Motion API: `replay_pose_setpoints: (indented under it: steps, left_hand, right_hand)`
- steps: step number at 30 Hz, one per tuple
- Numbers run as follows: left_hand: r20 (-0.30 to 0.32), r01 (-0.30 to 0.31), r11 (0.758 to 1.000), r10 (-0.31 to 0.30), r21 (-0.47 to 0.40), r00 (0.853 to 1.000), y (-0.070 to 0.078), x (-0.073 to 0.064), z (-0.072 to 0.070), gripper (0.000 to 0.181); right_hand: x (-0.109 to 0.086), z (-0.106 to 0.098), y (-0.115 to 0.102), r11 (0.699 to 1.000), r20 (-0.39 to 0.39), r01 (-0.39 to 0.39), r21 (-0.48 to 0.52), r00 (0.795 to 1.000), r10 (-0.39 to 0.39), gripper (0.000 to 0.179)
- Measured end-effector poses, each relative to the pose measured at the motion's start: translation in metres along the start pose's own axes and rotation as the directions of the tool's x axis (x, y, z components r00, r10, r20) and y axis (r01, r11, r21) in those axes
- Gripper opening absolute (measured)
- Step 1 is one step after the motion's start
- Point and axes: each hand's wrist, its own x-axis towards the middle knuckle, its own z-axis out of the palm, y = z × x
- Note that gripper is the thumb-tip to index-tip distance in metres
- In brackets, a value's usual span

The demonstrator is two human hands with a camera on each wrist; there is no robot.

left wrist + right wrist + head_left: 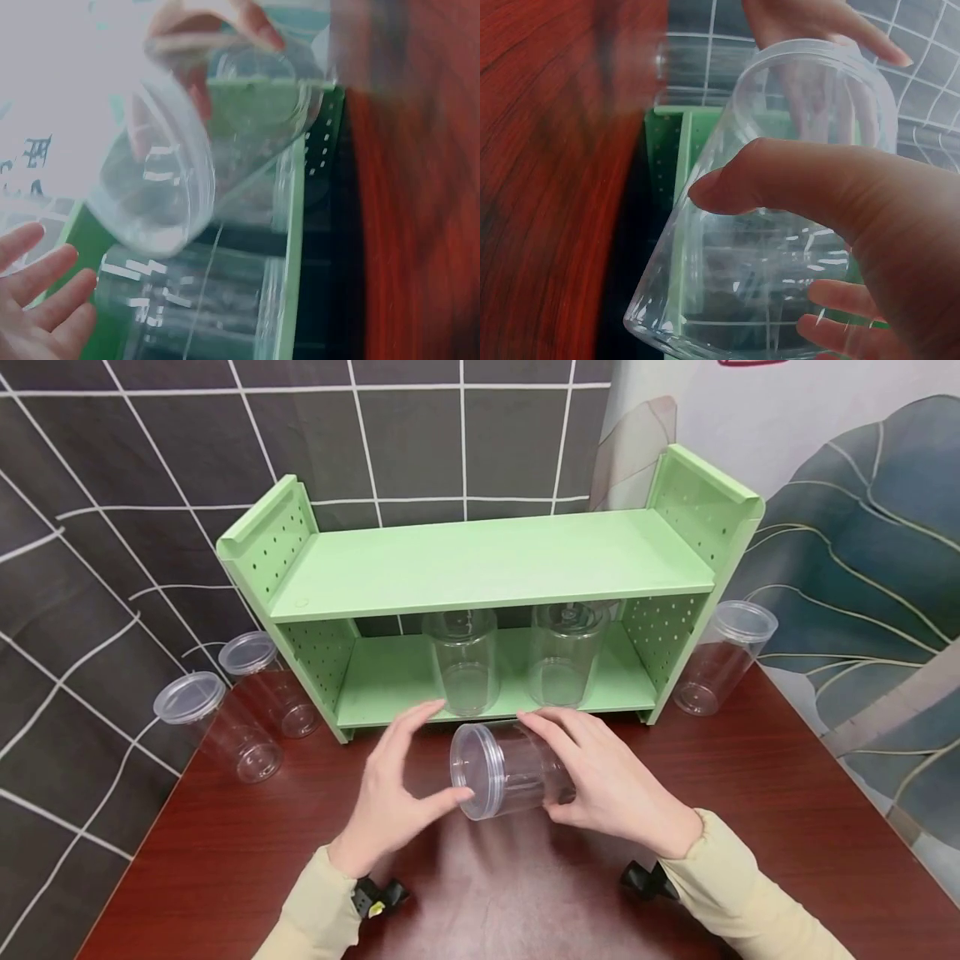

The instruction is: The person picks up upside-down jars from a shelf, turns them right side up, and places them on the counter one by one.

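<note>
My right hand (611, 781) holds a clear plastic jar (525, 768) by its body, thumb on one side and fingers round the other. Tipped onto its side above the table, the jar has its translucent lid (477, 771) facing left. My left hand (393, 797) is spread in front of that lid, its thumb tip at the lid's lower edge in the head view. From the left wrist, the left fingers (56, 289) show straight and apart from the jar. Behind, two similar jars (465, 672) (564, 664) stand on the lower shelf of a green rack (480, 564).
Two lidded jars (217, 727) (273, 685) stand left of the rack. Another lidded jar (723, 660) is at its right, near the table's edge. Behind the reddish-brown table (517, 902) is a dark wall with white grid lines (420, 435).
</note>
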Motion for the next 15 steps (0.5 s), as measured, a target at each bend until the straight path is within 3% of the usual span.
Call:
replay_pose_setpoints:
  steps: [3, 6, 11, 15]
  left_hand:
    - [-0.095, 0.022, 0.999, -0.019, 0.035, 0.995, -0.006, 0.001, -0.010, 0.088]
    - [-0.202, 0.049, 0.997, -0.035, 0.065, 0.979, -0.012, 0.004, -0.019, 0.083]
    - [-0.365, 0.165, 0.980, -0.113, 0.112, 0.924, -0.021, 0.007, -0.037, 0.075]
    - [-0.448, 0.249, 0.958, -0.162, 0.142, 0.879, -0.030, 0.008, -0.050, 0.073]
  right_hand:
    - [-0.001, 0.000, 0.002, 1.000, -0.012, -0.024, 0.013, 1.000, 0.024, 0.108]
    - [-0.002, 0.001, 0.004, 0.999, -0.022, -0.041, 0.025, 0.999, 0.041, 0.110]
    - [-0.005, 0.000, 0.008, 0.995, -0.019, -0.081, 0.061, 0.996, 0.083, 0.121]
    - [-0.007, -0.002, 0.012, 0.988, -0.016, -0.115, 0.106, 0.993, 0.118, 0.119]
